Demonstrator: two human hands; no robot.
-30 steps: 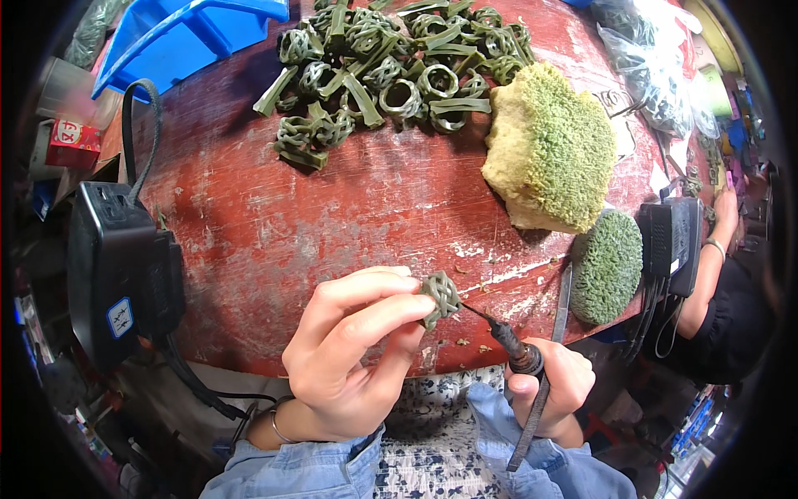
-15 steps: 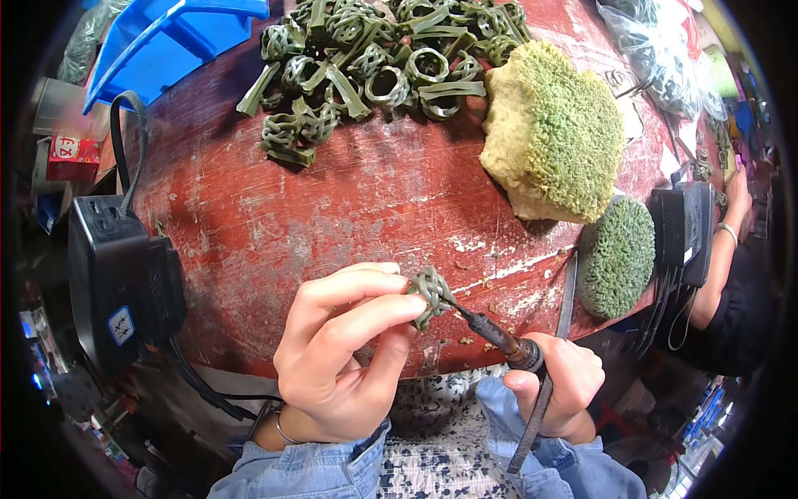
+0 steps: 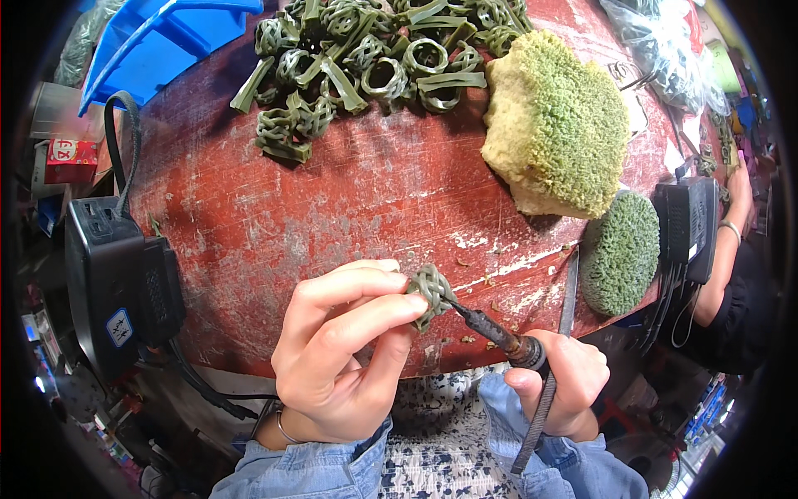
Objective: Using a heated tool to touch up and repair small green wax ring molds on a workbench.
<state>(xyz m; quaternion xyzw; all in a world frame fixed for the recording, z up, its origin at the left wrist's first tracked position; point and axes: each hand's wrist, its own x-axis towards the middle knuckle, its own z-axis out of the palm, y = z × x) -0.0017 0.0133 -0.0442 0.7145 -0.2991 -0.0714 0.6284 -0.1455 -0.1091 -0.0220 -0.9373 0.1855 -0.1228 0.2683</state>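
My left hand (image 3: 345,349) pinches a small green woven ring (image 3: 430,298) between thumb and fingertips, just above the table's near edge. From the right, the thin tip of a pen-shaped heating iron (image 3: 496,334) meets the ring's side. My right hand (image 3: 567,378) is closed around this iron, whose collar is stained brown. A long narrow grey strip (image 3: 536,424) with a textured surface also runs through the right hand and slants down past the wrist. Its upper, smooth end shows beyond the fingers, beside a green rough pad.
Several similar green rings (image 3: 382,79) with stems lie heaped at the far side of the worn red table (image 3: 332,208). A yellow-green sponge block (image 3: 557,125) and the rough green pad (image 3: 619,254) sit right. Black power boxes (image 3: 120,283) stand left; a blue tray (image 3: 166,41) is behind. Another person's arm (image 3: 723,258) is right.
The whole view has shifted slightly. Both hands keep their grip, and the iron's tip stays at the ring, with only a tiny turn of the ring.
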